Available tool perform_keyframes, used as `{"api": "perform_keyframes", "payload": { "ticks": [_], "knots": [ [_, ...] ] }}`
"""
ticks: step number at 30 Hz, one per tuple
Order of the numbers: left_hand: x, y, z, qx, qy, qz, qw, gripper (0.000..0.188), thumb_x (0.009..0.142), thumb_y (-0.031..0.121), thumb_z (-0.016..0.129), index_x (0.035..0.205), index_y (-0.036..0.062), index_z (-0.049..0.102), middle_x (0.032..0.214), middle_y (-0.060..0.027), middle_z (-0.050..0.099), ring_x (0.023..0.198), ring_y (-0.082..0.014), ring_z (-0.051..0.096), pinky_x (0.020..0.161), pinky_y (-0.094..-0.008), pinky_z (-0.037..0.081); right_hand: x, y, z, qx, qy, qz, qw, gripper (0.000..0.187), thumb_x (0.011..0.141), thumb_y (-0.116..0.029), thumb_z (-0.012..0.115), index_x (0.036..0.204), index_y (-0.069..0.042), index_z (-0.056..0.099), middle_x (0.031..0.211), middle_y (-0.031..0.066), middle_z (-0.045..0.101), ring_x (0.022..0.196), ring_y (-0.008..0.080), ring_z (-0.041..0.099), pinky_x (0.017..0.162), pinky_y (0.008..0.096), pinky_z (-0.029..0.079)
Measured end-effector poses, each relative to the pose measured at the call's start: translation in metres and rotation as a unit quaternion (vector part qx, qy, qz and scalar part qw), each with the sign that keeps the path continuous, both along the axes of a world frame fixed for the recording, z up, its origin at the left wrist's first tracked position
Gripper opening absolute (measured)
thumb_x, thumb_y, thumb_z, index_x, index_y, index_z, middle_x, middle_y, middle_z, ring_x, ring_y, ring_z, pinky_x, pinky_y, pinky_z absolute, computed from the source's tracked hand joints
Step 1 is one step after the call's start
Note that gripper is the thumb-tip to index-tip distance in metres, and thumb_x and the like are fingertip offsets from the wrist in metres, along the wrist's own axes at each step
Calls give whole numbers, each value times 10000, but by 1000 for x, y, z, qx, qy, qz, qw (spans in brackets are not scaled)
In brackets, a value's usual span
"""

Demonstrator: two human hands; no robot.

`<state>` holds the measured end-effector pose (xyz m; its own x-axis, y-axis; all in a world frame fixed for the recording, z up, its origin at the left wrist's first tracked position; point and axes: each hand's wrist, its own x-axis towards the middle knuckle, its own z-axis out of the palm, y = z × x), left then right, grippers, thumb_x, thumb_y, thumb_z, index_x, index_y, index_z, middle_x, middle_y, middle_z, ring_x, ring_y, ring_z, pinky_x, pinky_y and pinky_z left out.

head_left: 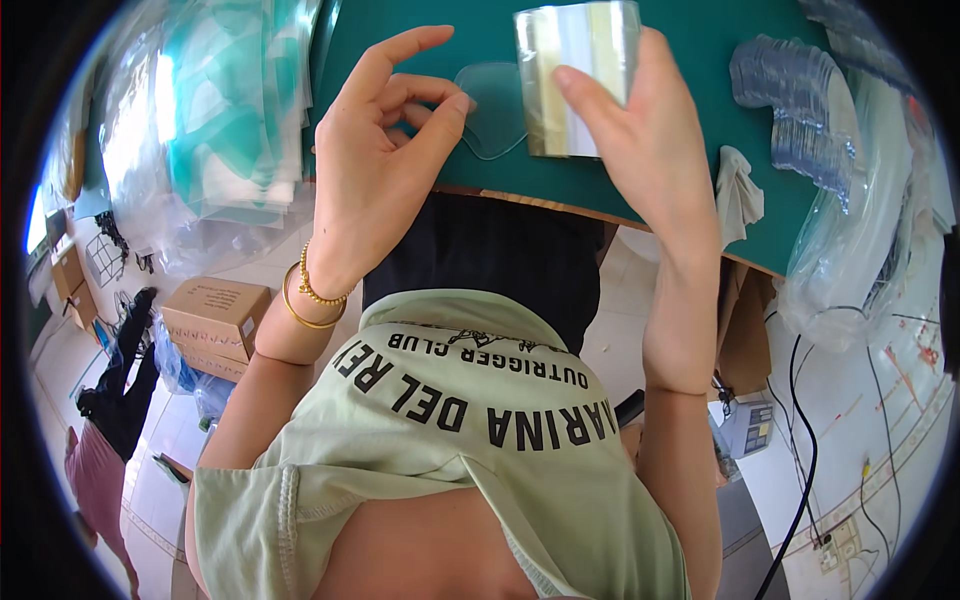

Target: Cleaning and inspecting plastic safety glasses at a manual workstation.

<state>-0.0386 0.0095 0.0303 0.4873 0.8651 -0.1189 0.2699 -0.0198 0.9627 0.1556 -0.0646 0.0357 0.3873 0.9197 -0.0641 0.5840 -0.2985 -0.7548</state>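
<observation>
While your right hand (640,130) grips the clear film stack (578,75) above the green table (700,60) and your left hand (385,150) pinches nothing, sheets could slip loose.

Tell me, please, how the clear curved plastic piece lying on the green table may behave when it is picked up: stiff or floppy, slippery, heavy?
The clear plastic piece looks very thin, so probably light and a little bendy. Its glossy surface may be slippery between fingertips. It lies flat on the green table, so lifting an edge could be awkward; the left hand hovers beside it.
</observation>
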Motion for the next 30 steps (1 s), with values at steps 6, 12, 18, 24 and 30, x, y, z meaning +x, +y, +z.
{"api": "perform_keyframes", "payload": {
  "ticks": [6, 12, 18, 24, 30],
  "knots": [
    [-3, -1, 0, -17, 9, 10, 1000, 427, 879, 28, 669, 1295, 37, 575, 864, -29, 708, 658, -36, 559, 552, -193, 431, 19, -1, 16, 30, 122, -38, 991, 356, 961, -211, 673, 1185, 40, 555, 1018, 92, 680, 895, 119, 639, 810, 277, 515],
    [-5, 1, 2, -18, 21, -20, 999, 459, 922, 3, 627, 1370, 25, 526, 940, -42, 706, 741, -35, 586, 559, -158, 448, 1, 5, 4, 3, 51, 6, 999, 377, 925, -216, 692, 1097, 53, 493, 886, 203, 662, 811, 310, 651, 711, 391, 517],
    [-4, 0, -7, 8, 12, 14, 1000, 402, 872, 46, 676, 1265, 35, 597, 834, -25, 710, 631, -63, 581, 554, -224, 466, -10, 11, 4, 16, 49, 36, 998, 392, 903, -217, 701, 1033, 63, 459, 777, 292, 650, 759, 457, 672, 650, 476, 522],
    [-6, 0, -6, 43, 23, -3, 999, 410, 862, 46, 675, 1265, 39, 597, 832, -40, 714, 616, -98, 617, 550, -239, 484, 4, 17, 9, -4, 67, 15, 998, 378, 953, -228, 673, 1175, 44, 535, 1034, 139, 697, 907, 168, 674, 800, 316, 531],
    [-7, 0, -3, 46, 39, -10, 998, 419, 856, 54, 685, 1266, 40, 596, 846, -46, 721, 623, -116, 635, 567, -249, 502, -17, 15, 6, -12, 6, 64, 998, 365, 913, -206, 685, 998, 62, 452, 781, 271, 652, 732, 422, 679, 650, 450, 523]
  ]
}}
